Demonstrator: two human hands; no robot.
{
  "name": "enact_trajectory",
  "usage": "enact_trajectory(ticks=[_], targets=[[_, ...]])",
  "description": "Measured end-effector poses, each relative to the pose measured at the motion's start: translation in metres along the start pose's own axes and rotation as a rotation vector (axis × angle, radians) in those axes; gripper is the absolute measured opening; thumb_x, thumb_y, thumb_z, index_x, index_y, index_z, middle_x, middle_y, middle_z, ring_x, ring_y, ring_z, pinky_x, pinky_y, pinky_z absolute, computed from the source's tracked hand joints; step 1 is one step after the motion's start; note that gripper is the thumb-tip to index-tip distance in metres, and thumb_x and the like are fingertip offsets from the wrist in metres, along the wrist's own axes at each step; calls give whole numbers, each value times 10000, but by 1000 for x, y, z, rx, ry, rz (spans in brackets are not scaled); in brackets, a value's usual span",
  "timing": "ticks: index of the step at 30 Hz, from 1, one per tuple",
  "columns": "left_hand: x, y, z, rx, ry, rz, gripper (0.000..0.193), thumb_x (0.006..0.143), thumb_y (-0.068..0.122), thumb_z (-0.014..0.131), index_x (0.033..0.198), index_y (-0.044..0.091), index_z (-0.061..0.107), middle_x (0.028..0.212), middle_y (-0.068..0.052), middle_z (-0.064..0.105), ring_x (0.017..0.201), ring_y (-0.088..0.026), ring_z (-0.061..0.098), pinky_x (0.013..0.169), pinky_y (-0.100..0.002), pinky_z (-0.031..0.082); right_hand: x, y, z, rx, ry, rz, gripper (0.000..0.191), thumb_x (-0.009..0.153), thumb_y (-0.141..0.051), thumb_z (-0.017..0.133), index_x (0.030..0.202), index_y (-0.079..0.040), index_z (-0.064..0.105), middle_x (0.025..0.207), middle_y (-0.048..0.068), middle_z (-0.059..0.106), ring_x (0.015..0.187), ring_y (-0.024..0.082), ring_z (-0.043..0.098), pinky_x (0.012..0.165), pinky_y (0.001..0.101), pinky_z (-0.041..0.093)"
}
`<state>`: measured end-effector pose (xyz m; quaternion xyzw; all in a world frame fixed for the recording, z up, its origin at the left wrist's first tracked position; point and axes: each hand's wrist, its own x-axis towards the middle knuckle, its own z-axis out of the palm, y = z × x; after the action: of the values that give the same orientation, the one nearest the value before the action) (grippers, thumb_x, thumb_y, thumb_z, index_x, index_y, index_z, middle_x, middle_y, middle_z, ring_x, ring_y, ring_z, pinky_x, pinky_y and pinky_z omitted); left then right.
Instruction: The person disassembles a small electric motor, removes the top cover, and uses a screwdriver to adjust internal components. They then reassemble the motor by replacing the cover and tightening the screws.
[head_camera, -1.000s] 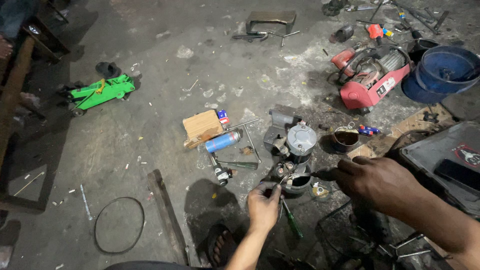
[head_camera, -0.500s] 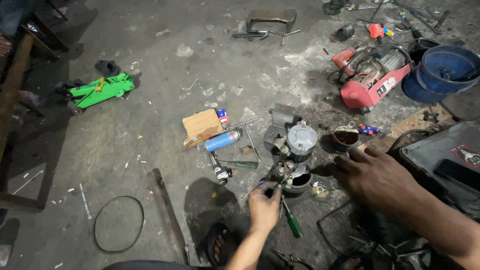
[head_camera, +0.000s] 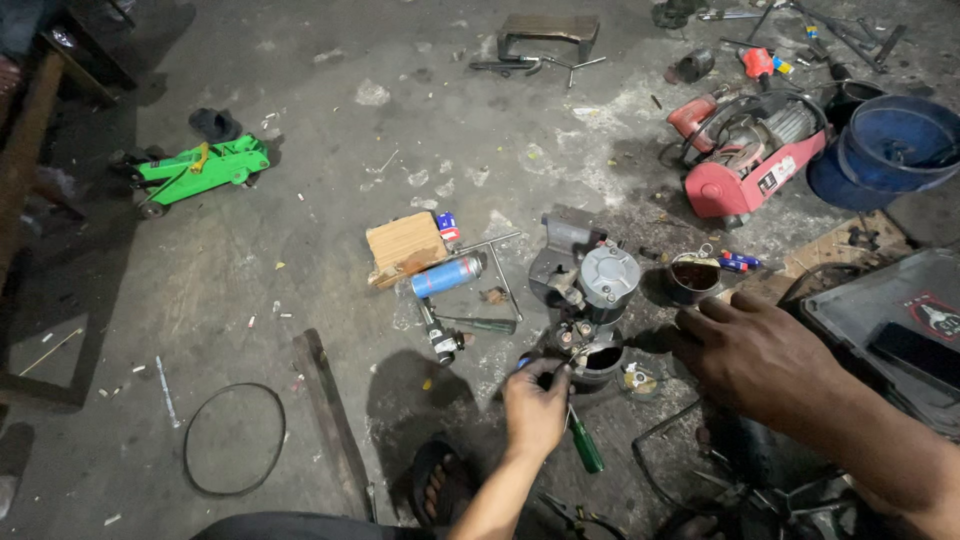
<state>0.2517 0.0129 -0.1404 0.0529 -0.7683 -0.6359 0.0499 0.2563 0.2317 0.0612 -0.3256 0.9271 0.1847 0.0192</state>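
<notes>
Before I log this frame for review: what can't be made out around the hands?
Head view only:
- Left hand covers whatever its fingertips grip at the round metal part.
- Right hand hides the floor beneath; its forearm leaves the frame's right edge.
- Green-handled screwdriver: tip hidden under the left hand.

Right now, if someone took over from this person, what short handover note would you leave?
Left hand: fingertips on the small metal part on the floor, a green-handled screwdriver under the palm; grip unclear.
Right hand: open, resting just right of that part.
Nearby: grey round housing, blue spray can, wooden block.
Done or left: cannot be judged from this view.
</notes>
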Motion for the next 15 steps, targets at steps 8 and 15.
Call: enact_trajectory(ticks=[8, 15], targets=[[1, 4, 0, 83, 12, 41, 176, 857, 148, 746, 968, 20, 795, 796, -123, 789, 710, -204, 737, 713, -334, 552, 0, -4, -3, -31, -3, 9, 522, 789, -252, 621, 1302, -159, 628, 1179, 53, 604, 1158, 263, 561, 864, 383, 468], [1, -9, -2, 57, 37, 165, 157, 818, 77, 743, 951, 12, 794, 867, -118, 806, 784, -180, 753, 760, -325, 566, -4, -7, 16, -123, 49, -31, 592, 726, -304, 637, 1290, -124, 618, 1252, 86, 610, 1162, 261, 571, 916, 386, 463]])
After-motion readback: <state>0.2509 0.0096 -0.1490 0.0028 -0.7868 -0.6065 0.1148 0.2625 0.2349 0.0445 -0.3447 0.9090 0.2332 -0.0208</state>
